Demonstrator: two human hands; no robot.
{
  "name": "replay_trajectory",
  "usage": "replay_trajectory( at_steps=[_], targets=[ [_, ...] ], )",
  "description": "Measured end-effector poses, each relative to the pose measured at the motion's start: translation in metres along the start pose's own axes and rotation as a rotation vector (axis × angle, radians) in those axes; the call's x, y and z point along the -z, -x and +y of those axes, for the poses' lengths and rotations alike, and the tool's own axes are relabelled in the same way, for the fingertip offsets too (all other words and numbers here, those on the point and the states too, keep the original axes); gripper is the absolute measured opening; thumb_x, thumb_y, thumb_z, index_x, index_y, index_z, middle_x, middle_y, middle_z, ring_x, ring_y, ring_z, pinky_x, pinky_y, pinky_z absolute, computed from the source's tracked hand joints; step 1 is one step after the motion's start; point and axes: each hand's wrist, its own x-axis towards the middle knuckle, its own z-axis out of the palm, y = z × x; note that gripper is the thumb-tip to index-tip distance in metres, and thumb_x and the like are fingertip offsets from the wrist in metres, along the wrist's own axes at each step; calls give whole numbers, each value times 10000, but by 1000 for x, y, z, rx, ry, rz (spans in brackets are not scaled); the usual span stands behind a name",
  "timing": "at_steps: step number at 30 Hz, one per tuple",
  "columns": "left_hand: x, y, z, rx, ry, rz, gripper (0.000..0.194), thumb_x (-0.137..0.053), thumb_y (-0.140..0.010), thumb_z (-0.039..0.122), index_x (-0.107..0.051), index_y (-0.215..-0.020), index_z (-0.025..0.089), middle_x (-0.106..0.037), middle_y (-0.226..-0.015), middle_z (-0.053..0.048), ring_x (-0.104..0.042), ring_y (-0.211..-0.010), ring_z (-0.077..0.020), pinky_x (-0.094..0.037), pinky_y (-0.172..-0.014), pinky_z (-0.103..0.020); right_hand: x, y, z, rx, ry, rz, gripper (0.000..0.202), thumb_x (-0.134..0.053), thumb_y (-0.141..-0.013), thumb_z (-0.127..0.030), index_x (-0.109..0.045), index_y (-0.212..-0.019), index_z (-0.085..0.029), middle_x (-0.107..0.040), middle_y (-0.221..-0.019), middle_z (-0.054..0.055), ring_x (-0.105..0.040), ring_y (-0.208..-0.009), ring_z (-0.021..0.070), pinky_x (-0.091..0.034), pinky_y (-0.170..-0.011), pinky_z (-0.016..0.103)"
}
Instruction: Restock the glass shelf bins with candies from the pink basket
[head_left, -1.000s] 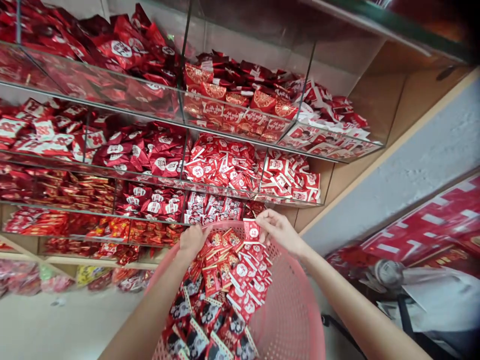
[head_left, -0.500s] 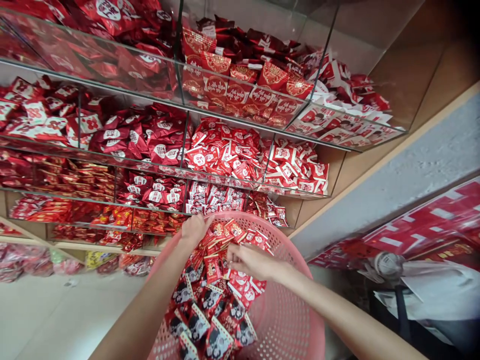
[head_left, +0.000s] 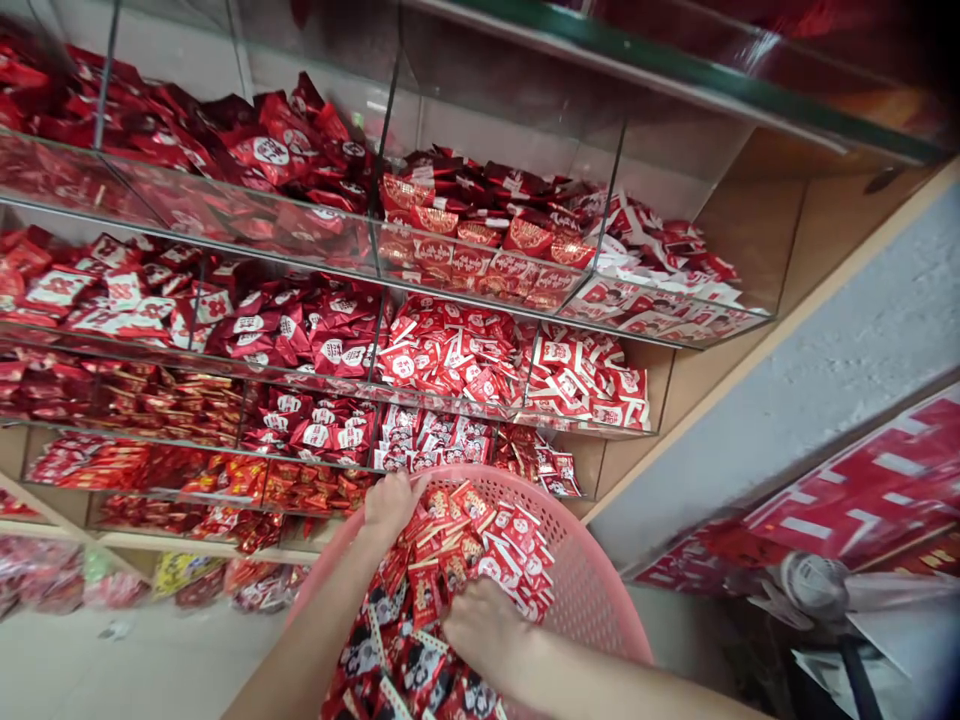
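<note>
My left hand (head_left: 391, 505) is closed on the far left rim of a pink perforated basket (head_left: 607, 610). Inside the basket lies a heap of small packets: red and gold ones (head_left: 424, 592), red and white ones (head_left: 523, 550), and black and red ones (head_left: 365, 655) nearer me. Over the middle of the heap is my right hand (head_left: 484, 625), its fingers curled down against the packets. What those fingers hold, if anything, is hidden.
Glass-fronted shelves (head_left: 450, 393) full of red packets rise beyond the basket. Bagged goods (head_left: 259, 585) sit beneath them on the left. A grey wall (head_left: 817, 380) and a small fan (head_left: 814, 583) are at the right.
The view has tilted up, so shelves and basket appear lower. My right hand has moved nearer me over the heap, showing more red and white packets. My left hand stays on the rim.
</note>
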Motion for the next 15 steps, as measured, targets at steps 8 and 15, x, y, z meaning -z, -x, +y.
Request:
replay_trajectory(
  at_steps=[8,15],
  targets=[
    [1,1,0,14,14,-12,590,-268,-901,540,-600,-1048,74,-650,-961,-179,-625,-953,-279,-479,-806,-361,-12,0,4,64,60,156,133,-523,-828,-110,-642,-871,-151,-697,-826,92,-644,-845,211,-496,-692,324],
    [0,3,0,29,28,3,597,-262,-901,542,-598,-1050,72,-650,-950,-188,-625,-953,-289,-478,-809,-370,27,11,26,142,46,346,141,-508,-819,-104,-606,-910,-147,-668,-823,67,-637,-687,194,-453,-552,295]
  ],
)
